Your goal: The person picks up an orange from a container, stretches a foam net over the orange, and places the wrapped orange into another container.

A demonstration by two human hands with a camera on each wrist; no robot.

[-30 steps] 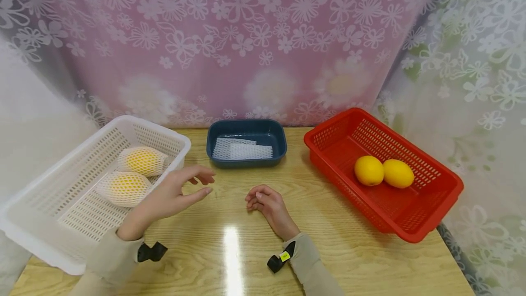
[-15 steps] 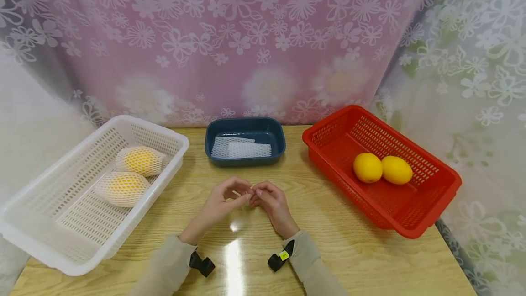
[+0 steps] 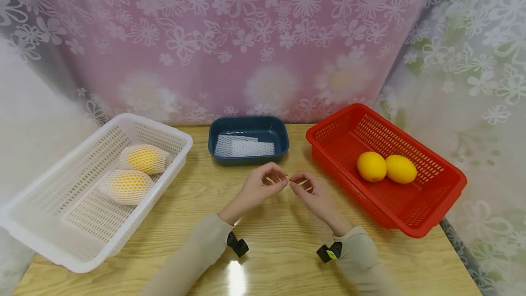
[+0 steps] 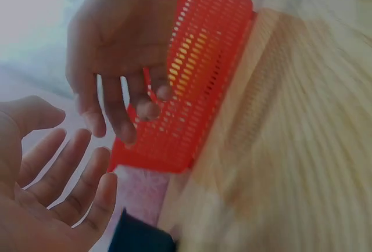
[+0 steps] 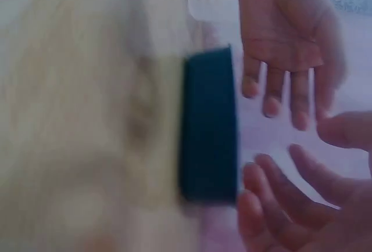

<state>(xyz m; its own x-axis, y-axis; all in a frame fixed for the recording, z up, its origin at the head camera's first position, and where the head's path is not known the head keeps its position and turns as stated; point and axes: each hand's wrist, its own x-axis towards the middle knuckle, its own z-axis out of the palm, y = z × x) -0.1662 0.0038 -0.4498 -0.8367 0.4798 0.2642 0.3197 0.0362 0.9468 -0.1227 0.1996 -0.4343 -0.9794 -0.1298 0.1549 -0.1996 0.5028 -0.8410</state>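
My left hand (image 3: pixel 259 185) and right hand (image 3: pixel 314 198) meet at their fingertips over the middle of the table, in front of the blue tray (image 3: pixel 246 161). Loosely bent fingers show on both, and I see nothing held. In the left wrist view my left hand (image 4: pixel 52 188) is palm up, facing the right hand (image 4: pixel 125 43). White foam net sleeves (image 3: pixel 252 148) lie in the tray. Two yellow fruits wrapped in such nets (image 3: pixel 127 186) sit in the white basket (image 3: pixel 153 200). A pair of bare yellow oval fruits (image 3: pixel 371 166) lies in the red basket (image 3: pixel 349 184).
The white basket stands left and the red one right, both slanted on the wooden table (image 3: pixel 283 250). Behind the tray hangs a pink flowered curtain (image 3: pixel 263 58). A pale floral curtain (image 3: pixel 476 104) borders the right side.
My left hand has moved right from beside the white basket to meet the right hand. Both hands have then shifted right together, fingertips close. Fruits and nets look unmoved.
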